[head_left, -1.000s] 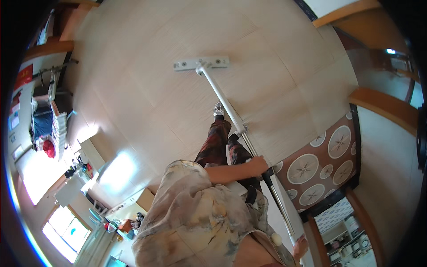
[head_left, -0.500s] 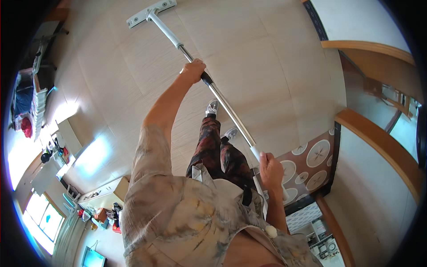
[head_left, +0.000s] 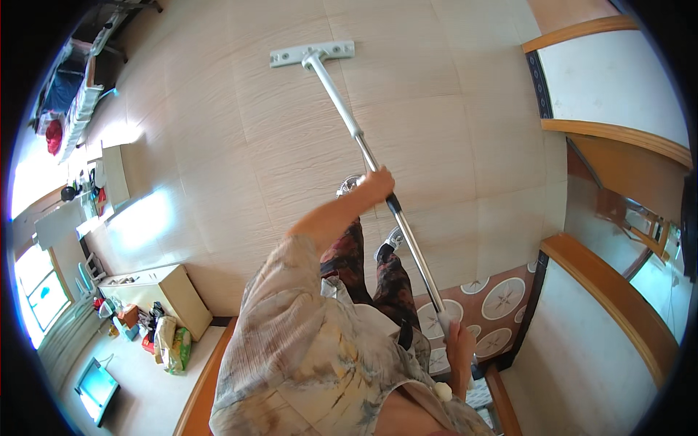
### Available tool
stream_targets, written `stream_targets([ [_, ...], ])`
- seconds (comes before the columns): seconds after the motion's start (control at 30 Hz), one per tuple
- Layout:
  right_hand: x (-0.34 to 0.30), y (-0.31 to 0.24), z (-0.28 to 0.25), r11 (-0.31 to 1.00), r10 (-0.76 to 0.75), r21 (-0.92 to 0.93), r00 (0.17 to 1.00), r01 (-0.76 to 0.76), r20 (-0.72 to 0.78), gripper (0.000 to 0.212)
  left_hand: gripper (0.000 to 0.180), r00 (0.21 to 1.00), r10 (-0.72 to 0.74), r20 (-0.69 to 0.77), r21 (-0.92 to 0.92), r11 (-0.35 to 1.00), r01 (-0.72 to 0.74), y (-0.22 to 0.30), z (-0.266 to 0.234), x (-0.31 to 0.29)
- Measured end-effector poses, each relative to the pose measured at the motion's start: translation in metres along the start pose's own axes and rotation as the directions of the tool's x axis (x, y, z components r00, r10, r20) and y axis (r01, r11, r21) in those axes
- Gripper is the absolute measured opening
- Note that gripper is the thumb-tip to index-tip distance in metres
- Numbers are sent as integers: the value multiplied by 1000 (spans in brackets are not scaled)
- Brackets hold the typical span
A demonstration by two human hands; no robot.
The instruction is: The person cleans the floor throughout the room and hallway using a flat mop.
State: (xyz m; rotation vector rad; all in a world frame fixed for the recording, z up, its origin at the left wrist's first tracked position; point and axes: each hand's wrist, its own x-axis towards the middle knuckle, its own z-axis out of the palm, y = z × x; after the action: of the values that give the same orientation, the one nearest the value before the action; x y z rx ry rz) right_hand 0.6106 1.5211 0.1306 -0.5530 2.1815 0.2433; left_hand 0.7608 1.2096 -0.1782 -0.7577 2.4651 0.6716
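A long-handled mop [head_left: 416, 251] with a silver pole and a flat white head slants across the middle of the view. Its wide head [head_left: 291, 55] rests on the pale tiled floor [head_left: 211, 87], ahead of my feet. My left hand [head_left: 377, 184] is wrapped round the pole's upper stretch in the picture, just above a black collar. Lower down, by my right hip, my right hand [head_left: 459, 343] grips the light-coloured end of the handle. Both hands are closed.
My shoes [head_left: 391, 242] stand beside the pole. A brown mat with pale circles [head_left: 503, 298] lies to the right, near wood-trimmed doorways [head_left: 611, 298]. On the left are a cream cabinet [head_left: 185, 301], plastic bags [head_left: 171, 345], a screen [head_left: 97, 389] and a window [head_left: 42, 291].
The mop head has come nearer and to the right across the floor. Both hands have shifted lower and to the right in the picture, still on the pole; the view has turned a little.
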Motion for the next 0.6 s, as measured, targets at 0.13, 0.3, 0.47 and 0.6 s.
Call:
stream_targets([
  [0.13, -21, 137, 0, 980, 41, -191, 998, -49, -42, 50, 18, 997, 71, 35, -54, 996, -69, 120, 41, -33],
  [0.3, -69, 250, -22, 925, 180, -306, 968, -227, -174, 56, 16, 968, 232, 101, -172, 962, -212, 253, 72, -71],
  [0.47, -84, 328, -31, 839, 211, -429, 926, -335, -312, 57, 14, 913, 396, 101, -263, 896, -359, 312, 82, -89],
  [0.6, -59, 355, -35, 819, 159, -430, 870, -380, -466, 59, 14, 895, 425, 135, -345, 867, -360, 301, 64, -90],
])
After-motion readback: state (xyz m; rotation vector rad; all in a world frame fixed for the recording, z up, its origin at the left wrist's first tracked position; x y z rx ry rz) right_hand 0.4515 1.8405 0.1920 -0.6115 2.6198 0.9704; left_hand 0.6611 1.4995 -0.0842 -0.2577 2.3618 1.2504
